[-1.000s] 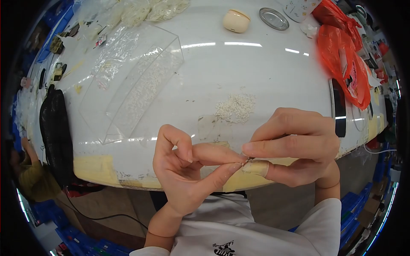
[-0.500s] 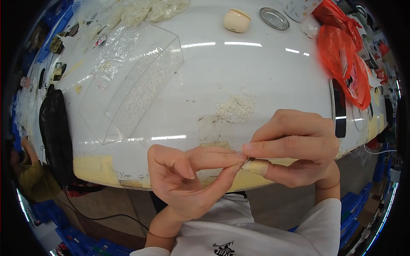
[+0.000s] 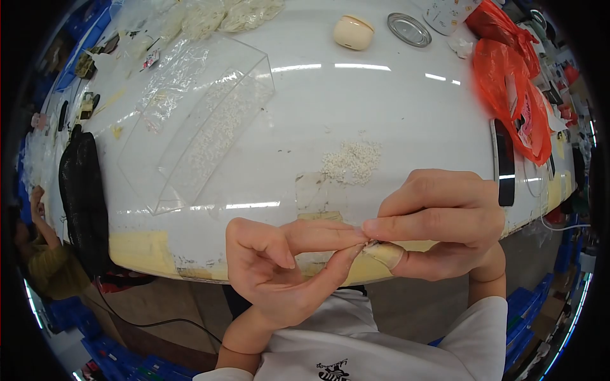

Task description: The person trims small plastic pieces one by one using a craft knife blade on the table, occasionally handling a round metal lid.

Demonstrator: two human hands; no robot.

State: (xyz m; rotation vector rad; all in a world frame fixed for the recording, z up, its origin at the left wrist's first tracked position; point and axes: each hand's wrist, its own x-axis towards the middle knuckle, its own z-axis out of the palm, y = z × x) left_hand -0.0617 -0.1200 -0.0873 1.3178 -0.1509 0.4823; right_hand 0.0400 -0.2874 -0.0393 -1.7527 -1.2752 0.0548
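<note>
Above the table's front edge, my left hand (image 3: 279,267) pinches with thumb and index finger, its other fingers curled. My right hand (image 3: 445,222) meets it fingertip to fingertip, with tape wrapped round its thumb. Both pinch something tiny and dark between them, too small to make out. Just beyond the hands lies a loose pile of small white pieces (image 3: 352,162) on the white table (image 3: 381,101). To the left, a clear tray (image 3: 210,133) holds more small white pieces.
At the back stand a cream container (image 3: 353,33) and a round metal lid (image 3: 409,30). A red plastic bag (image 3: 508,89) and a phone (image 3: 504,162) are at the right. Clear bags (image 3: 216,16) lie back left, a black object (image 3: 84,184) at left. A co-worker (image 3: 51,260) is far left.
My left hand has dropped slightly from its earlier raised pose, and its curled fingers have lowered. My right hand has barely moved. The co-worker's hand at far left has risen.
</note>
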